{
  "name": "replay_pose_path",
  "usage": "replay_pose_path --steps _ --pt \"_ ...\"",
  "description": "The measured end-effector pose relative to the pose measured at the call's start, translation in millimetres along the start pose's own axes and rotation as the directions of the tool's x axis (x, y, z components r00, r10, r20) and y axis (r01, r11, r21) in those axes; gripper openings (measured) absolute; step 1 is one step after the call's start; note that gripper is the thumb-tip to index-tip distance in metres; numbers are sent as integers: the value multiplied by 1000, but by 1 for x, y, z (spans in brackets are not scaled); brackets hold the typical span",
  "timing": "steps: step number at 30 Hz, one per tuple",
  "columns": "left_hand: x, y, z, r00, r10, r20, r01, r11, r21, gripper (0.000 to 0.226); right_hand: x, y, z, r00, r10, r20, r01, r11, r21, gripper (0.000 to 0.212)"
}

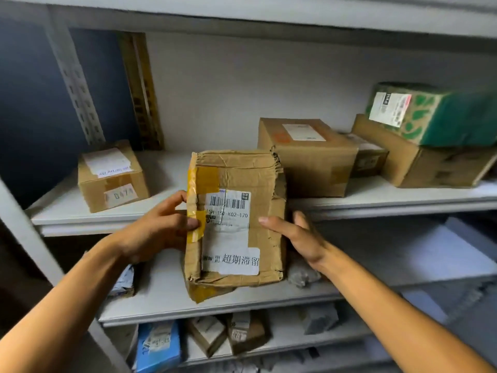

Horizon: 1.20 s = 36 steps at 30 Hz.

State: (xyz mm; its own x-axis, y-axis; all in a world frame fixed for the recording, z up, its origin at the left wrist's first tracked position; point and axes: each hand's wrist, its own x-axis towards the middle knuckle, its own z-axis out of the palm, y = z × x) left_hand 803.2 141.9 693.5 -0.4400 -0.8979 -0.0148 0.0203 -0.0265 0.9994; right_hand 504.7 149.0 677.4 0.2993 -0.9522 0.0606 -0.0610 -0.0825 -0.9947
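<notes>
– Parcel (236,219), crumpled brown cardboard: where do we have it?

– We hold it upright in front of the shelving, between both our hands. Its top reaches just above the edge of the upper shelf (403,195) and its bottom hangs before the lower shelf (161,294). Whether it touches that shelf we cannot tell.

– How do we grasp it?

– Our left hand (158,230) clasps the left edge, with the thumb on the yellow tape (197,184) at the front and the fingers curled round the side. Our right hand (298,238) pinches the right edge, thumb lying on the front face and fingers behind it.

– What faces us?

– We see the white label (228,219) with a barcode, and under it a white sticker (234,261) with printed characters.

– And around it?

– On the upper shelf we see a small box (113,176) at the left, well apart from the parcel. A larger box (309,160) stands just behind the parcel's right corner. Farther right a wide box (430,168) carries a green patterned box (441,117). A grey packet (301,277) lies on the lower shelf beside the parcel's bottom right corner, and a blue packet (158,345) sits on the shelf beneath.
</notes>
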Motion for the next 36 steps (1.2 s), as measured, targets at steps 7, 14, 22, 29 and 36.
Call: replay_pose_path --steps 7,14,22,29,36 --pt "38 -21 53 975 -85 206 80 996 32 90 -68 25 -41 980 69 -187 -71 997 -7 60" --pt "81 -41 131 916 -145 373 131 989 64 108 -141 43 -88 917 167 -361 -172 985 18 48" --pt "123 -64 252 837 -178 518 185 982 39 92 -232 53 -149 795 229 -562 -205 973 108 35" --pt "145 -78 372 742 -180 645 197 979 47 86 -326 60 -203 655 269 -706 -237 960 147 10" --pt "160 -100 507 562 -235 793 247 963 110 71 -429 74 -242 484 294 -824 -186 955 231 11"
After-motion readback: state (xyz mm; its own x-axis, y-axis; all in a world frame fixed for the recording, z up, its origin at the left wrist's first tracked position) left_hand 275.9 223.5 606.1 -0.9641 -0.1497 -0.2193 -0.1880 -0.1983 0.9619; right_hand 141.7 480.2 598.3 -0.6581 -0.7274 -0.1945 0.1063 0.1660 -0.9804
